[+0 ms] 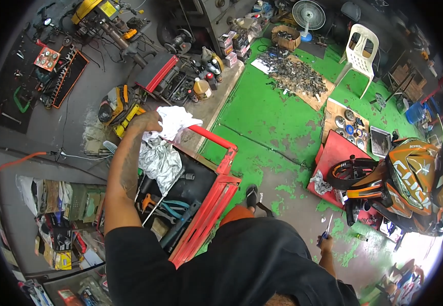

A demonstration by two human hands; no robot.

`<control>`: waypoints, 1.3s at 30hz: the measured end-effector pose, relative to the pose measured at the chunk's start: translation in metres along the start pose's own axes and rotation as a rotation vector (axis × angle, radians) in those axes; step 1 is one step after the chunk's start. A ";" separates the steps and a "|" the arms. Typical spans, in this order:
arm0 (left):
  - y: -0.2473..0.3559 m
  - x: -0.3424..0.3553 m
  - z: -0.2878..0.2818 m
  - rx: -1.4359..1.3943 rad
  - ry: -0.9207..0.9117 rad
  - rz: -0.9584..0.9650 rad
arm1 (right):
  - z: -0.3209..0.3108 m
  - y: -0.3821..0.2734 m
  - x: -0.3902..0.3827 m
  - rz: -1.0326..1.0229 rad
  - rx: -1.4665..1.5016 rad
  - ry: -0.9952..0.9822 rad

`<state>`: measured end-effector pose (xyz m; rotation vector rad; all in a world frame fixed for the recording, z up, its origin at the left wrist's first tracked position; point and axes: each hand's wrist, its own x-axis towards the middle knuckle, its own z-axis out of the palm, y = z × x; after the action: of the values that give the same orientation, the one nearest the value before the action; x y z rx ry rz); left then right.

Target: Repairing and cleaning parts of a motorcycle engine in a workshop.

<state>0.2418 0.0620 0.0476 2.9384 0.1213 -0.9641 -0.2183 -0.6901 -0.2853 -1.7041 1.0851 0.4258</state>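
Two hands work apart in a crowded repair shop with a patchy green floor (272, 117). Largest in view, an orange motorcycle (410, 183) stands at the right, front wheel beside a red board (336, 153). At centre sits a red tool cart (216, 199), its open tray holding pliers (168, 206) and other hand tools. A white plastic chair (359, 53) stands at the back, near a heap of metal scrap (298, 76) on cardboard.

Over the cart's far corner, the left hand (147, 122) closes its grip on a white rag (175, 122), fingers bunched into the cloth; a silvery grey cloth (160, 163) hangs just below it, into the tray. Low at the right, the right hand (326, 244) is wrapped around a blue-handled screwdriver (327, 227), blade pointing up.

Risks, judged from this moment: the trailing cloth could snag a tool in the tray and drag it over the cart's edge as the rag lifts; the upright blade, held out of the person's line of sight, could jab a leg or scratch the motorcycle nearby.
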 end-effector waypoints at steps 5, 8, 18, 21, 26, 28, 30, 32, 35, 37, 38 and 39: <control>0.018 0.054 0.026 0.340 -0.249 0.110 | 0.018 -0.042 0.002 0.032 0.213 0.058; 0.027 0.044 0.010 0.379 -0.294 0.140 | 0.022 -0.067 -0.006 -0.111 0.202 -0.013; 0.102 -0.122 -0.150 0.106 0.226 0.038 | -0.010 0.013 0.000 0.036 0.215 0.020; 0.140 -0.166 -0.166 0.036 0.332 -0.013 | -0.030 0.018 0.007 0.091 0.196 0.011; 0.165 -0.198 -0.161 0.098 0.370 -0.119 | -0.037 0.002 0.039 -0.036 0.303 0.042; 0.166 -0.211 -0.151 0.025 0.390 -0.130 | -0.040 -0.017 0.056 -0.099 0.238 -0.030; 0.152 -0.219 -0.134 -0.021 0.510 -0.048 | -0.035 -0.051 0.075 -0.224 0.174 -0.131; 0.180 -0.230 -0.122 -0.133 0.499 0.050 | -0.022 -0.098 0.082 -0.327 0.187 -0.186; 0.216 -0.236 -0.096 -0.298 0.521 0.277 | 0.007 -0.201 0.054 -0.471 0.297 -0.234; 0.230 -0.214 -0.077 -0.294 0.589 0.443 | 0.022 -0.264 0.027 -0.586 0.403 -0.337; 0.253 -0.210 -0.066 -0.318 0.586 0.531 | 0.024 -0.304 -0.003 -0.627 0.374 -0.390; 0.282 -0.203 -0.055 -0.348 0.565 0.657 | 0.025 -0.324 -0.011 -0.727 0.326 -0.428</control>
<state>0.1359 -0.2270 0.2180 2.5379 -0.5577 -0.0154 0.0473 -0.6411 -0.1044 -1.4947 0.1732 0.1200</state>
